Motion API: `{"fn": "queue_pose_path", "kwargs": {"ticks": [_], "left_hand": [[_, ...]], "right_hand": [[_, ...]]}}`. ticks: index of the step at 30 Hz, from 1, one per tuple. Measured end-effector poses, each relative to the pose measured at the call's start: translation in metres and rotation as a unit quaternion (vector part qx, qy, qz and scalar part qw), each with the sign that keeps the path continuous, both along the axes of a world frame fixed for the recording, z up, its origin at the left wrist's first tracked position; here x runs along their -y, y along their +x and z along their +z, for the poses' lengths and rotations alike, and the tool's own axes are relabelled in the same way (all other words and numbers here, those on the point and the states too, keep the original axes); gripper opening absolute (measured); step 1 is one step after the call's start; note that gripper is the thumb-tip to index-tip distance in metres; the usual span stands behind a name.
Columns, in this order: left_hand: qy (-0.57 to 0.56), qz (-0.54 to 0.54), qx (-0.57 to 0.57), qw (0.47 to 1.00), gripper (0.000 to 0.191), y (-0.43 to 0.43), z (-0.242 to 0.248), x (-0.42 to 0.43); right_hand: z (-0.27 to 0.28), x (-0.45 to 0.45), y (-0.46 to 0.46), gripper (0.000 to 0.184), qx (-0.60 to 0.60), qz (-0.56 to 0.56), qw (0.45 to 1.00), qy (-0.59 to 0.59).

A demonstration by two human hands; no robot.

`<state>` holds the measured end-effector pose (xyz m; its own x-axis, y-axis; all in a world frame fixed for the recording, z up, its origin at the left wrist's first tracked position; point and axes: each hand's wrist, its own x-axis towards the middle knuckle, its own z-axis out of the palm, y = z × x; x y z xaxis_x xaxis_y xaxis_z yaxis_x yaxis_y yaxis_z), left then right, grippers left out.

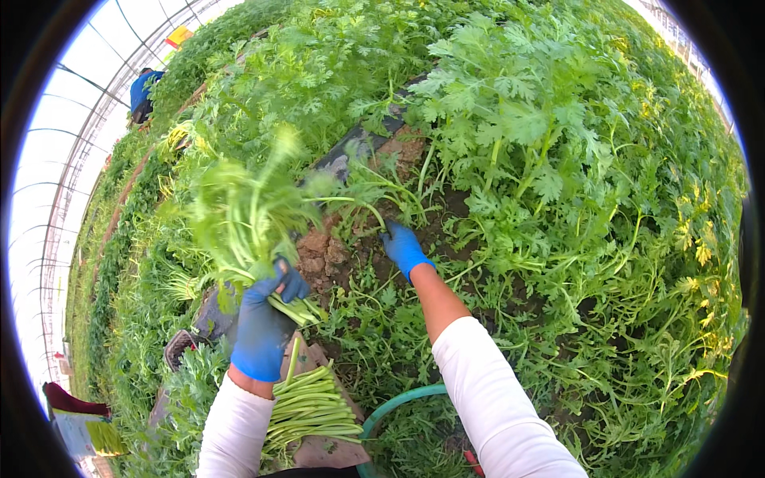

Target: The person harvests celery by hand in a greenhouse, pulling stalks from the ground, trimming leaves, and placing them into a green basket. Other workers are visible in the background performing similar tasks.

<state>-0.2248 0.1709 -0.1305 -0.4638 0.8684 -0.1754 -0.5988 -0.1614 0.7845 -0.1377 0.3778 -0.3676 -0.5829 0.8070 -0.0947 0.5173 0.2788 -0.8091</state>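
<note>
My left hand (263,322), in a blue glove stained dark, grips a bunch of leafy green stems (251,239) that look like crown daisy greens. The cut ends stick out below my fist, and the leafy tops are blurred. My right hand (406,248), in a cleaner blue glove, reaches low to the soil. A curved green stem (364,204) runs into its fingertips, which are partly hidden. Under my left wrist, a pile of cut stems (314,406) lies on a brown sheet of what looks like cardboard (331,454), with the ends lined up to the right.
A teal round rim (397,403) curves beside the pile, with a small red object (474,463) nearby. Dense standing greens (526,107) fill the right and far side. Black plastic film (358,146) edges bare soil (320,251). A person in blue (142,92) is far left.
</note>
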Motion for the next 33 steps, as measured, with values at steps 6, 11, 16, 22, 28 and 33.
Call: {"fn": "queue_pose_path", "kwargs": {"ticks": [6,11,16,22,28,33], "left_hand": [[-0.159,0.110,0.077,0.978,0.021,-0.014,-0.029,0.000],[-0.200,0.070,0.130,0.969,0.035,-0.006,-0.042,-0.009],[-0.115,-0.027,0.123,0.985,0.031,0.008,-0.035,-0.003],[-0.017,0.070,0.010,0.997,0.020,-0.011,0.006,0.000],[0.098,0.120,-0.085,0.984,0.031,-0.012,0.037,0.002],[0.022,0.045,-0.052,0.997,0.041,-0.014,0.017,0.013]], "right_hand": [[0.051,0.030,0.030,0.022,0.004,0.026,0.999,0.041],[0.130,0.098,0.047,0.016,-0.080,0.146,0.979,0.120],[0.146,0.128,0.053,0.022,-0.106,0.213,0.959,0.152],[0.091,0.061,0.085,0.028,-0.230,0.073,0.959,-0.148],[0.015,-0.036,0.083,0.035,-0.093,-0.234,0.968,0.016],[-0.006,-0.055,0.050,0.057,-0.007,-0.075,0.996,0.052]]}}
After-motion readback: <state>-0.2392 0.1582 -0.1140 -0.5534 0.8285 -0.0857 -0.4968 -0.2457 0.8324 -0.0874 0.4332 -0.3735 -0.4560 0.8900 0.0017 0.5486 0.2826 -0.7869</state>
